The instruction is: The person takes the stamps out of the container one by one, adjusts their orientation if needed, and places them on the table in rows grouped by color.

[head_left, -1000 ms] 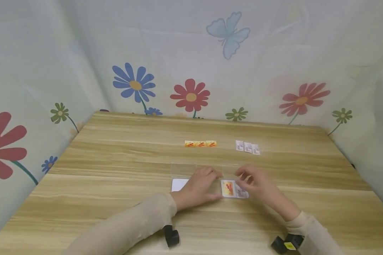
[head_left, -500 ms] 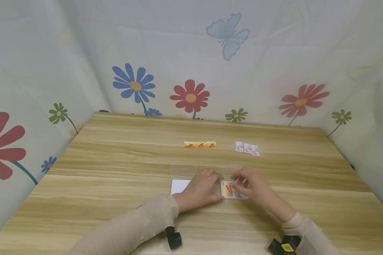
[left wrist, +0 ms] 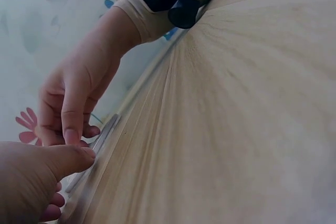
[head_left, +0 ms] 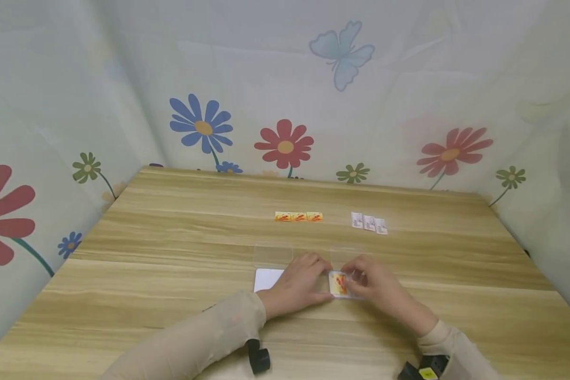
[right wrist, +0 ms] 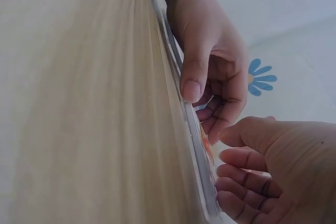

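A flat clear plastic case with a white lower half (head_left: 334, 296) lies on the wooden table between both hands, its see-through lid (head_left: 345, 255) folded away behind it. A small orange picture piece (head_left: 338, 284) sits on the white half. My left hand (head_left: 299, 281) holds the case's left end, thumb at the near edge and fingers at the far edge. My right hand (head_left: 380, 287) covers the case's right side, loosely curved fingers over it and thumb right at the orange piece; a pale picture piece there is hidden. The case's edge (right wrist: 195, 156) shows beneath both hands in the right wrist view.
A second open case, with a white panel (head_left: 266, 278) and clear lid (head_left: 273, 255), lies partly under my left forearm. Farther back are three orange pieces (head_left: 298, 217) and three pale pieces (head_left: 369, 223) in rows. A flowered cloth (head_left: 247, 68) hangs behind the table.
My right hand has moved slightly left over the case, now covering the pale piece and reaching the orange piece's edge. My left hand stays at the case's left end.
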A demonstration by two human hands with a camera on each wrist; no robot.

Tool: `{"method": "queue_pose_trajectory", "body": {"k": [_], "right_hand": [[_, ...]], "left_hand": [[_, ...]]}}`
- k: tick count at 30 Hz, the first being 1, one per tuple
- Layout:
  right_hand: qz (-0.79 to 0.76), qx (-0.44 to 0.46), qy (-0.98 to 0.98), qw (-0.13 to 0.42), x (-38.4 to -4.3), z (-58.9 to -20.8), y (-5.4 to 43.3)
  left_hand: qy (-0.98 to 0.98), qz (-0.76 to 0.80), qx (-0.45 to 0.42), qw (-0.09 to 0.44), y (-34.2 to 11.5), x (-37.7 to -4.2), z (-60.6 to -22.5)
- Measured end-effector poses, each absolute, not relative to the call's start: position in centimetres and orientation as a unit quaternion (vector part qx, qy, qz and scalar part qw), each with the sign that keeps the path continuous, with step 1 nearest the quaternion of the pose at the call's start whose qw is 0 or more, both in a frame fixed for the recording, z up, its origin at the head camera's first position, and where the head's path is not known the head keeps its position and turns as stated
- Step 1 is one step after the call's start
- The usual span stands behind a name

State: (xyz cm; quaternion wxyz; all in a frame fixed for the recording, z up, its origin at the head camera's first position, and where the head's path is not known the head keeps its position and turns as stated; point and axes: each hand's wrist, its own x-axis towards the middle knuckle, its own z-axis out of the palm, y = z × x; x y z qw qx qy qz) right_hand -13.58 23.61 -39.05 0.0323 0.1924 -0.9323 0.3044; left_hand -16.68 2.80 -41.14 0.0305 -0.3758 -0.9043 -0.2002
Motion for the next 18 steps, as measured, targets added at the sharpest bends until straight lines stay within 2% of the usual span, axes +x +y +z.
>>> {"method": "queue_pose_trajectory", "body": {"k": [18], "right_hand": [[0.275,0.181,-0.943,0.043,-13.49,-39.77,22.98]], "left_hand": [[-0.906,-0.191,-0.377,0.027,2.67,-16.69,-41.20]]}}
